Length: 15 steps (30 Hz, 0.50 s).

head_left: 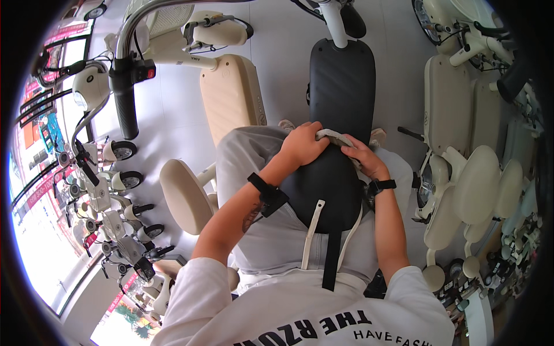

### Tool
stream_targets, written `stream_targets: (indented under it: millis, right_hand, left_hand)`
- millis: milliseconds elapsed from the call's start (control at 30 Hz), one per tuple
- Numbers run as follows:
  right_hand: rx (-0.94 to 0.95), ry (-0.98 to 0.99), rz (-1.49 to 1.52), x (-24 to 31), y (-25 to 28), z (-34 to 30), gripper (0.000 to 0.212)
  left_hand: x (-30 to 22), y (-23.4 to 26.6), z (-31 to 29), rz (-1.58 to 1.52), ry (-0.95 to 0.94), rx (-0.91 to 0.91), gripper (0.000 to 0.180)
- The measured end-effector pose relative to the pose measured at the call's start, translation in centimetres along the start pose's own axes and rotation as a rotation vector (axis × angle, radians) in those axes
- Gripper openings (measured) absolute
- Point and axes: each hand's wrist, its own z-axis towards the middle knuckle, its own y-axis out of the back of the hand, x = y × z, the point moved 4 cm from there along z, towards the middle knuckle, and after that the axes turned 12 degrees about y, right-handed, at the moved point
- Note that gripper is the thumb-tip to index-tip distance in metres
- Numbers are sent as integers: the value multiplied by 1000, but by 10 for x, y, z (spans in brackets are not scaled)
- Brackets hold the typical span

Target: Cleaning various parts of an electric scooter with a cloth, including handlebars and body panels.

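Cloth (337, 137) is held by left hand (306, 143) and right hand (366, 158)

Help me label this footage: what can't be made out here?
In the head view:
- Pale strip: partly covered by the left hand and right hand.
- Black padded piece: underside hidden by its top.
- Handlebar: cut off by the top edge.
- Lower-right jumble: too small to tell apart.

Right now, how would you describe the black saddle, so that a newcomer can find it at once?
Start at the long dark footboard in the picture's upper middle, then go down to the left hand and right hand. Just below them is the black saddle. Unlike the beige saddle on its left, it is black, with pale straps.
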Motion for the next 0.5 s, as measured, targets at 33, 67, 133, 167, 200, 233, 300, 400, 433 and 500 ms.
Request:
stream_targets:
  millis: [33,67,133,167,200,233,300,400,433,500]
  right_hand:
    - [-15,-20,14,-2,-6,3,42]
    - [-25,-37,22,-6,-7,9,38]
    - [-99,-1,-17,-14,-10,6,31]
    - [-158,45,-60,-20,-7,-5,25]
    - [-159,36,-64,-21,-2,-3,25]
    - [-143,90,-77,-17,0,-8,23]
    - [-111,144,-124,-12,-3,-5,20]
    - [-67,171,-169,-1,-27,6,26]
    - [-71,213,-234,0,-25,9,28]
    - [-78,282,-280,-3,-13,7,32]
  left_hand:
    - [2,6,-4,-28,34,-17,27]
    - [5,7,-5,-57,64,-41,26]
    - [14,1,-9,-149,29,-84,25]
    - [11,-4,-11,-152,-35,-146,25]
    - [8,-6,-13,-158,-95,-212,26]
    - [-2,-3,-21,-132,-172,-301,23]
    - [-12,10,-29,-100,-316,-478,17]
    - [-6,20,-41,-47,-359,-608,16]
    - [-6,20,-41,-40,-389,-630,15]
    - [-11,13,-44,-3,-446,-656,17]
